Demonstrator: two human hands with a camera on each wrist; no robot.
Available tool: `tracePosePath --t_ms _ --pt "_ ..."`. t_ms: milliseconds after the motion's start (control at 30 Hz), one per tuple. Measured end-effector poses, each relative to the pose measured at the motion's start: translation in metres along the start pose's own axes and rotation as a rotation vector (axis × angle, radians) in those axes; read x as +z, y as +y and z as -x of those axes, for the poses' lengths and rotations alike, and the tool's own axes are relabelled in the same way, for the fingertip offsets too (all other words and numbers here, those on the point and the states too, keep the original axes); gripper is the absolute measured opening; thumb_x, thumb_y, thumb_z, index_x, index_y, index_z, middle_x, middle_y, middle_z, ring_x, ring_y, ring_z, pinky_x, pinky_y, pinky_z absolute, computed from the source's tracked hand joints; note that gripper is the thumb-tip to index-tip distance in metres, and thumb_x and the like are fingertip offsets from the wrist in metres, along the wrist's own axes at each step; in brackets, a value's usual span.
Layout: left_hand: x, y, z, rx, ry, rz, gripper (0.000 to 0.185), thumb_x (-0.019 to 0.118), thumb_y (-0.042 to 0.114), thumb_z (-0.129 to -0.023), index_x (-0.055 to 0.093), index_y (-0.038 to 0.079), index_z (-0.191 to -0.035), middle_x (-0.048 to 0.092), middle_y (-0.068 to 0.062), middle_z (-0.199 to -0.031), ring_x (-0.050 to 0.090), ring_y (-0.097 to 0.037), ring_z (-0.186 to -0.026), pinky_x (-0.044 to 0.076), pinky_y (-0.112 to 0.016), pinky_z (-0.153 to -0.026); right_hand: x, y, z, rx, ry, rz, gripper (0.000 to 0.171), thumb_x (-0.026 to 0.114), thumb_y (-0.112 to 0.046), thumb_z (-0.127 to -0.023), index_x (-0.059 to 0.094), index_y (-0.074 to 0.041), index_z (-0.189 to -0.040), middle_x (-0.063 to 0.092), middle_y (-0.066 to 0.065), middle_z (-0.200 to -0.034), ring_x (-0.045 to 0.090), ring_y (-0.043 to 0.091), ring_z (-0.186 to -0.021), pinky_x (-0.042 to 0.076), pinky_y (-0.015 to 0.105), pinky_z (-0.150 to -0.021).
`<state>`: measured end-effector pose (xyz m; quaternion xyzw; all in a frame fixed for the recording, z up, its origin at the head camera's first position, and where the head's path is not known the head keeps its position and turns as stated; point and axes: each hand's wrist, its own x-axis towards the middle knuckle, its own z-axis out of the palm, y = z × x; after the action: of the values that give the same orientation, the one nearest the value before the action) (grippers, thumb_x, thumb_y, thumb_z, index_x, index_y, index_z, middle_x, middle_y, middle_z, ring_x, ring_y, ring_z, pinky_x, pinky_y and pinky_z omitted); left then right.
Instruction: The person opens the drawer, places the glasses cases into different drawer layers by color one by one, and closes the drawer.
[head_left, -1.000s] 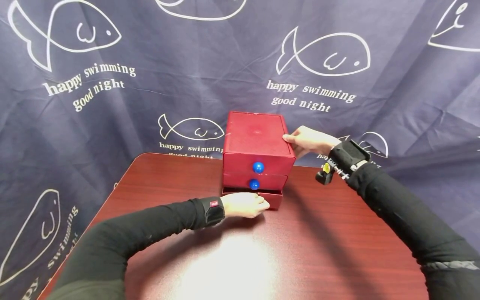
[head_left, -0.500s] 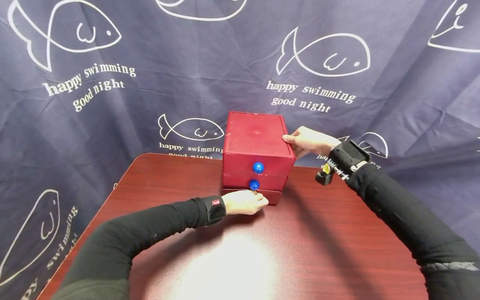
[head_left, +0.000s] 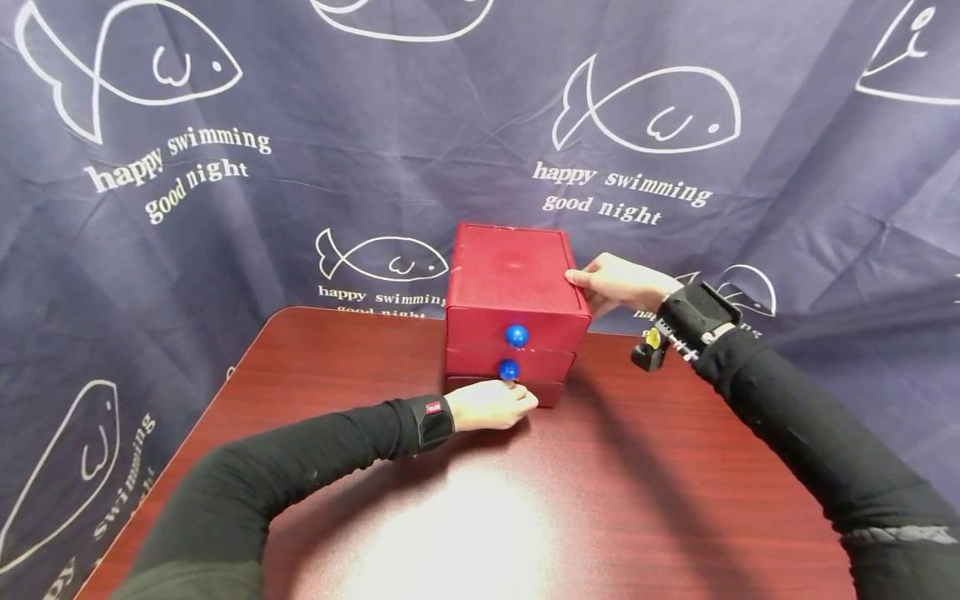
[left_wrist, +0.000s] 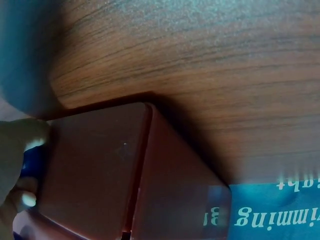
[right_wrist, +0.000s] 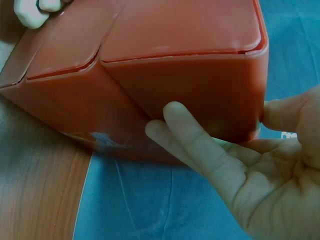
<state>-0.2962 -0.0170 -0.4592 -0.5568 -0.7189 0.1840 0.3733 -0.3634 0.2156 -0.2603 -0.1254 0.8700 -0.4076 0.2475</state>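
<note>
A red three-tier drawer box (head_left: 513,267) stands at the back of the table, blue knobs on its upper two drawers. My left hand (head_left: 491,405) is at the bottom drawer (head_left: 551,394), which sits closed. In the left wrist view, a blue knob (left_wrist: 32,162) shows between the thumb and fingers of that hand. My right hand (head_left: 618,279) steadies the box from the right, thumb on its top edge. Straight fingers (right_wrist: 192,137) lie against the box's side in the right wrist view.
The reddish wooden table (head_left: 675,450) reflects a bright glare in front of the box. Behind it hangs a dark blue curtain (head_left: 420,150) with white fish drawings and lettering.
The bottom drawer stood partly out a second ago and has slid back into the box with my left hand. My right hand has stayed in place.
</note>
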Motion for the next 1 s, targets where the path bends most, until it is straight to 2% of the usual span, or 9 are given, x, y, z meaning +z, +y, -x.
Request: tracePosePath --t_ms 200,400,633,700,800,867,933,1000 --pt "0.001 0.000 -0.001 -0.008 -0.014 -0.021 0.005 0.052 0.015 -0.097 0.055 0.013 -0.093 0.055 0.005 -0.082 0.054 -0.004 -0.071 0.040 -0.013 -0.054 -0.001 -0.001 0.000 -0.007 0.005 0.004 0.047 0.047 -0.025 -0.109 0.056 0.016 -0.130 0.076 0.008 -0.093 0.074 0.016 -0.079 0.063 0.037 -0.082" --pt "0.002 0.000 0.000 -0.039 0.000 -0.007 0.006 0.050 0.013 -0.095 0.055 0.013 -0.092 0.054 0.004 -0.081 0.054 -0.005 -0.068 0.040 -0.013 -0.053 -0.001 -0.002 -0.002 -0.007 0.010 0.007 0.047 0.047 -0.025 -0.108 0.057 0.016 -0.130 0.076 0.008 -0.093 0.073 0.015 -0.079 0.062 0.038 -0.083" --pt "0.004 0.001 0.001 -0.034 0.015 -0.081 0.017 0.042 0.010 -0.096 0.058 0.014 -0.090 0.054 0.005 -0.084 0.054 -0.006 -0.074 0.042 -0.013 -0.055 0.001 -0.001 -0.006 -0.001 0.035 0.017 0.047 0.047 -0.025 -0.108 0.057 0.017 -0.128 0.076 0.007 -0.090 0.072 0.014 -0.077 0.063 0.037 -0.081" --pt "0.002 0.001 0.000 -0.034 0.010 -0.084 0.018 0.048 0.010 -0.097 0.063 0.015 -0.088 0.055 0.005 -0.086 0.054 -0.007 -0.077 0.045 -0.013 -0.059 0.002 0.000 -0.007 -0.004 0.051 0.011 0.048 0.047 -0.026 -0.108 0.056 0.017 -0.128 0.076 0.006 -0.089 0.072 0.013 -0.077 0.063 0.037 -0.081" --pt "-0.004 0.000 -0.002 -0.059 -0.050 -0.045 0.011 0.061 0.015 -0.096 0.069 0.019 -0.091 0.059 0.004 -0.094 0.058 -0.008 -0.084 0.049 -0.017 -0.072 0.005 0.003 -0.007 -0.010 0.086 -0.003 0.051 0.047 -0.028 -0.108 0.056 0.017 -0.130 0.076 0.003 -0.086 0.070 0.009 -0.075 0.062 0.035 -0.078" --pt "-0.011 -0.001 -0.003 -0.097 -0.109 0.021 0.004 0.069 0.022 -0.093 0.071 0.020 -0.096 0.063 0.004 -0.100 0.061 -0.010 -0.089 0.051 -0.022 -0.078 0.008 0.005 -0.006 -0.024 0.127 -0.010 0.050 0.047 -0.028 -0.108 0.057 0.017 -0.130 0.075 -0.002 -0.082 0.069 0.006 -0.072 0.062 0.031 -0.076" --pt "-0.021 -0.002 -0.002 -0.158 -0.164 0.099 0.012 0.070 0.027 -0.093 0.069 0.019 -0.100 0.065 0.004 -0.102 0.063 -0.012 -0.090 0.050 -0.025 -0.078 0.011 0.007 -0.003 -0.047 0.178 -0.002 0.048 0.046 -0.026 -0.108 0.059 0.016 -0.127 0.073 -0.006 -0.077 0.067 0.004 -0.069 0.060 0.026 -0.073" --pt "-0.031 -0.004 0.000 -0.227 -0.193 0.191 0.019 0.071 0.033 -0.091 0.067 0.018 -0.102 0.066 0.003 -0.102 0.063 -0.014 -0.089 0.050 -0.026 -0.077 0.016 0.007 0.002 -0.093 0.250 0.069 0.043 0.046 -0.026 -0.107 0.064 0.012 -0.117 0.068 -0.008 -0.072 0.064 0.004 -0.068 0.056 0.023 -0.072"
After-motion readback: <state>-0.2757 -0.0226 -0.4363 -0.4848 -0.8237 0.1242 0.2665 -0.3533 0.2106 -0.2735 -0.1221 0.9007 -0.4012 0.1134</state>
